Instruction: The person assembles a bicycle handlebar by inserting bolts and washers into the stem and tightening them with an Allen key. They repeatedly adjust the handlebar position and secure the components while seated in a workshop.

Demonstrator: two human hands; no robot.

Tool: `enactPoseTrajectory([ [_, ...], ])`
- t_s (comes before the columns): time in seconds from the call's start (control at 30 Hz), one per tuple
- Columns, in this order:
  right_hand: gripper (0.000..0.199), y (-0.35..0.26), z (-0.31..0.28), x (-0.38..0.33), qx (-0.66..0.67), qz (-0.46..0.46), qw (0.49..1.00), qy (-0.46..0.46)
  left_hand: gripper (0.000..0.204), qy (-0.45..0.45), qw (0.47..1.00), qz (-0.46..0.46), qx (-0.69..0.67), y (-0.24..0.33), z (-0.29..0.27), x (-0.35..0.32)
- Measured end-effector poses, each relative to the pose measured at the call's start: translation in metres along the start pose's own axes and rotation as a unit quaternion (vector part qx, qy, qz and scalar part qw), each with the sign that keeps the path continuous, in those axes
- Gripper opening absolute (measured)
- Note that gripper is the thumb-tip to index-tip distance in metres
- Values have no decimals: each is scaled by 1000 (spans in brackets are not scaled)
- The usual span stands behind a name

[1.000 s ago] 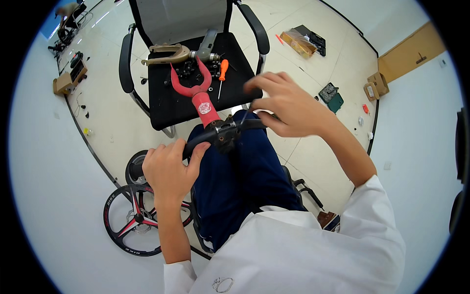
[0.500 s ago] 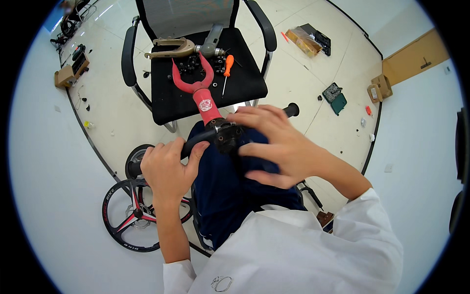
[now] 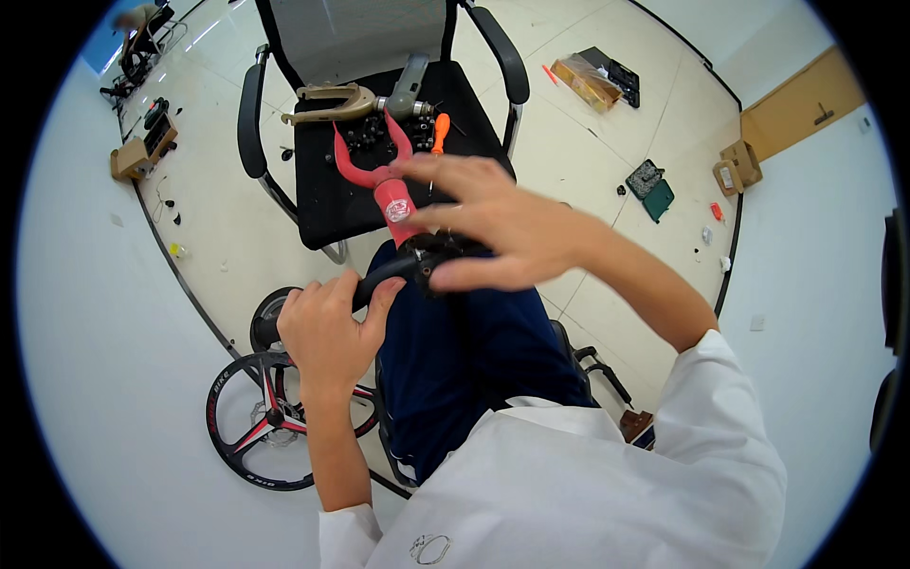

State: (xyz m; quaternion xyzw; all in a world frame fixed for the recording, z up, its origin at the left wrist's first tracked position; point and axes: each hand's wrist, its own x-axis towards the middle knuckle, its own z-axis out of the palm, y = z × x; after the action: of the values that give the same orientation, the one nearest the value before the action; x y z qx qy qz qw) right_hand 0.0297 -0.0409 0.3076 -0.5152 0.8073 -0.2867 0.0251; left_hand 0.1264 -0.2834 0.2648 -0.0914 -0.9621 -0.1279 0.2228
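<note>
My left hand (image 3: 334,327) is wrapped round the left side of a black handlebar (image 3: 381,283) above my lap. At the middle of the bar, a black stem clamp (image 3: 424,259) joins it to a pink bicycle fork (image 3: 394,197), whose two prongs point away over the chair seat. My right hand (image 3: 483,223) hovers above the clamp and the fork's tube, fingers spread and holding nothing. It hides the bar's right side. On the seat, an orange-handled screwdriver (image 3: 441,134) lies partly behind my right fingers, beside a brown fork (image 3: 332,102) and a grey frame part (image 3: 409,90).
The black office chair (image 3: 322,204) stands in front of me. Wheels with red-and-black spokes (image 3: 275,417) lean at my left. On the right floor are a green tool case (image 3: 654,194), a yellow box (image 3: 586,83) and cardboard boxes (image 3: 742,165). Another person (image 3: 142,17) is far left.
My right hand has moved left and away from me, off the right part of the bar and over the clamp and fork tube. My left hand keeps its grip.
</note>
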Motion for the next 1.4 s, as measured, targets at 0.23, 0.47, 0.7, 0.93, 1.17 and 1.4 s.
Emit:
enactPoseTrajectory([
  [0.23,51,-48,-2,-38,18,-25,999,-33,56,-2,1000,-8,-3,-3,-1,-5],
  [0.47,39,-4,-27,-50,-10,94,995,-44,57,1,1000,-4,-4,2,-1,0],
  [0.7,21,6,-12,-15,11,53,996,66,56,1,1000,-15,-6,0,-2,-1],
  [0.93,35,-22,23,-10,29,238,956,168,55,-5,1000,-20,-2,2,-2,-1],
  [1.17,16,-27,9,2,39,117,991,56,55,-2,1000,-23,-10,1,0,-2],
  [1.4,10,-32,-21,3,-74,24,996,-49,55,1,999,-31,-19,-2,1,-5],
])
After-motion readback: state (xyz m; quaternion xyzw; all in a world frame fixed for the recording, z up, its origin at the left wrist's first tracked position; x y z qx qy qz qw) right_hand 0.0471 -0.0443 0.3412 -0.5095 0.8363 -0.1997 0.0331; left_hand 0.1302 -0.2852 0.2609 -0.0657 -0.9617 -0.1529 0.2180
